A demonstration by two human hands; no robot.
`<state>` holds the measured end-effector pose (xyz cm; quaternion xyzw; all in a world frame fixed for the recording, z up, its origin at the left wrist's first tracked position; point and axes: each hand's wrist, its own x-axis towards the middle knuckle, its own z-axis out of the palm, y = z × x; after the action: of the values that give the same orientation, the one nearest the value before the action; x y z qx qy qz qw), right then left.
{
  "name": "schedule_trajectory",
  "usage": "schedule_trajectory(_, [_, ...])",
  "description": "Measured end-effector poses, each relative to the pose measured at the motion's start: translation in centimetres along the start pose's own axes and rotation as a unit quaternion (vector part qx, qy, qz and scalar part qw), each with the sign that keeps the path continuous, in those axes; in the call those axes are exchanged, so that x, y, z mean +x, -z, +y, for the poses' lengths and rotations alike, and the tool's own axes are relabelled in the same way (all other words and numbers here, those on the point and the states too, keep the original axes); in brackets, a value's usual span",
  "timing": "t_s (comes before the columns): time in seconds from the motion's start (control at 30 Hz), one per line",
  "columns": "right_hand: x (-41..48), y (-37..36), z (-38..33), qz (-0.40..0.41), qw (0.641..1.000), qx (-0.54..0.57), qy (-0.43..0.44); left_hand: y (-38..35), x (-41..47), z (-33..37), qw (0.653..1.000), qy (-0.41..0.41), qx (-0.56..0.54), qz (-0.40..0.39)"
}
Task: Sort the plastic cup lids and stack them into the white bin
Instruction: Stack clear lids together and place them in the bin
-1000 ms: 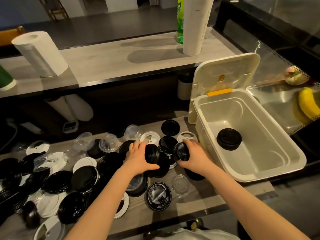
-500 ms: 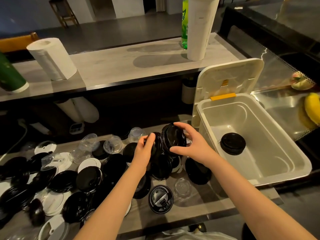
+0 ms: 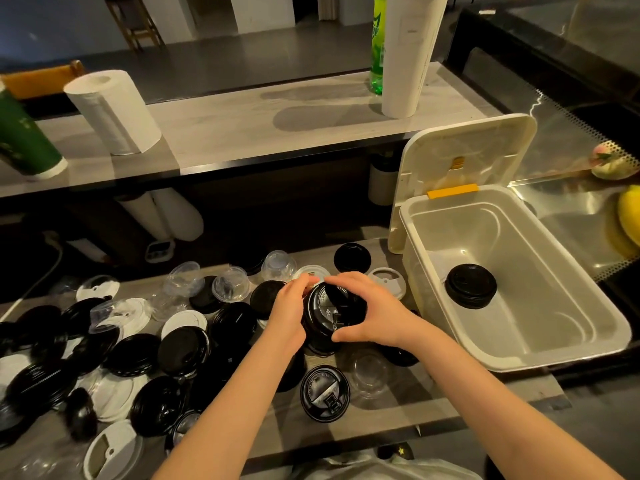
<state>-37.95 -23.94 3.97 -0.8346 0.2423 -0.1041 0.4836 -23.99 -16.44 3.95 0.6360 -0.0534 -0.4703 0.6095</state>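
Note:
Both hands meet over the pile of lids. My left hand (image 3: pixel 289 315) grips the left side of a small stack of black lids (image 3: pixel 323 315), and my right hand (image 3: pixel 367 311) curls round its right side, thumb below and fingers over the top. The white bin (image 3: pixel 588 327) stands open to the right, its hinged lid (image 3: pixel 460 157) tilted up behind it. A short stack of black lids (image 3: pixel 470 285) sits on the bin's floor. Black, white and clear lids lie scattered over the lower counter (image 3: pixel 391 410), among them one black lid (image 3: pixel 324 393) face up near me.
A paper towel roll (image 3: pixel 112 112), a green cup (image 3: pixel 24 140), a green bottle (image 3: pixel 378 46) and a tall white cup stack (image 3: pixel 408 53) stand on the raised counter. Yellow fruit (image 3: pixel 628 216) lies on the metal surface at the far right.
My hands have brought their black lids together into one stack, held between both hands. The view has shifted a little downward and left.

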Motion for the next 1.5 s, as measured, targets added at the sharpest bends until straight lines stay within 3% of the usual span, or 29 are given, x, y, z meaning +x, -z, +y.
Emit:
schedule_trajectory(0.17, [0.1, 0.2, 0.6, -0.009, 1.000, -0.012, -0.003, 1.3, -0.5, -0.2, 0.993, -0.003, 0.020, -0.114])
schedule_trajectory(0.3, [0.4, 0.5, 1.2, -0.009, 1.000, 0.020, -0.014, 2.0, -0.3, 0.0, 0.991, -0.035, 0.025, -0.130])
schedule_trajectory(0.43, [0.5, 0.2, 1.6, 0.037, 0.978, 0.185, -0.093, 2.3, -0.2, 0.0, 0.991, -0.049, 0.027, -0.125])
schedule_trajectory(0.57, [0.8, 0.0, 1.7, 0.072, 0.971, 0.196, -0.117, 2.5, 0.0, -0.4, 0.987, -0.045, 0.085, -0.126])
schedule_trajectory(0.7, [0.9, -0.8, 2.2, 0.071, 0.974, 0.170, -0.131, 2.8, 0.3, -1.3, 0.977, -0.020, 0.152, -0.148])
schedule_trajectory(0.83, [0.3, -1.9, 3.5, 0.090, 0.974, 0.136, -0.157, 3.3, 1.1, -2.3, 0.973, -0.020, 0.196, -0.120])
schedule_trajectory(0.9, [-0.5, -2.2, 4.7, 0.084, 0.983, 0.026, -0.162, 3.8, 1.5, -2.7, 0.975, -0.028, 0.205, -0.086])
schedule_trajectory(1.0, [-2.4, -2.5, 6.1, -0.024, 0.976, -0.174, -0.129, 4.5, 2.0, -3.1, 0.979, -0.033, 0.194, -0.046])
schedule_trajectory(1.13, [-4.5, -3.8, 7.2, -0.155, 0.939, -0.293, -0.092, 4.9, 2.0, -3.2, 0.983, -0.040, 0.176, -0.019])
schedule_trajectory(1.23, [-4.8, -4.8, 8.1, -0.179, 0.909, -0.366, -0.081, 4.9, 1.7, -3.3, 0.985, -0.038, 0.166, -0.021])
schedule_trajectory(1.37, [-4.3, -4.9, 8.1, -0.131, 0.928, -0.338, -0.086, 4.8, 1.3, -3.2, 0.987, -0.040, 0.156, -0.023])
schedule_trajectory(1.5, [-4.1, -3.8, 6.4, -0.018, 0.975, -0.208, -0.078, 4.7, 1.1, -2.7, 0.993, -0.058, 0.104, -0.008])
